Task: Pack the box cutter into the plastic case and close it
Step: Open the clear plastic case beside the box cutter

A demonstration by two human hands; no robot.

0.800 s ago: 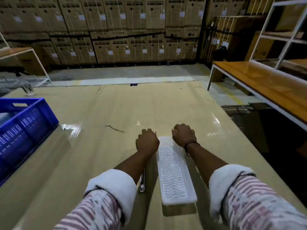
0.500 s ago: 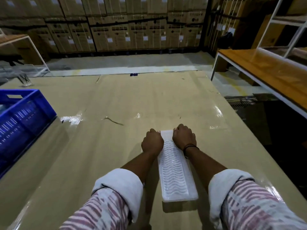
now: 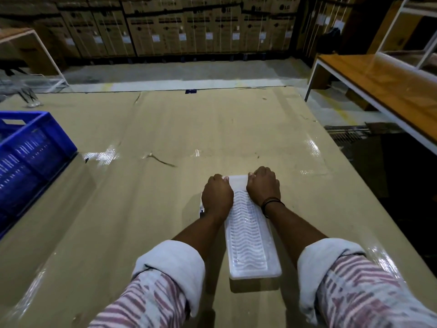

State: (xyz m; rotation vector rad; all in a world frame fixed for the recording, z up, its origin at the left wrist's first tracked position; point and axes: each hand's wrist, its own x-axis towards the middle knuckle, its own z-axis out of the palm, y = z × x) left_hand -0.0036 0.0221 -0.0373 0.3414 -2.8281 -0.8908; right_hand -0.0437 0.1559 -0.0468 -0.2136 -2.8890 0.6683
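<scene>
A long white translucent plastic case (image 3: 248,240) with a wavy ribbed lid lies lengthwise on the cardboard-covered table (image 3: 132,209), lid down. My left hand (image 3: 218,197) grips its far left corner with curled fingers. My right hand (image 3: 263,188), a dark band at its wrist, grips the far right corner. A slim pale sliver, possibly the box cutter (image 3: 201,210), peeks out just left of my left wrist; the rest is hidden under my arm. The inside of the case cannot be seen.
A blue plastic crate (image 3: 35,157) stands at the table's left edge. A wooden bench with a white frame (image 3: 378,84) runs along the right, across a dark gap. Stacked cartons (image 3: 189,27) line the back wall.
Both hands have closed in from beside the case onto its far end. The slim tool that lay beside my left forearm is now mostly covered by that arm.
</scene>
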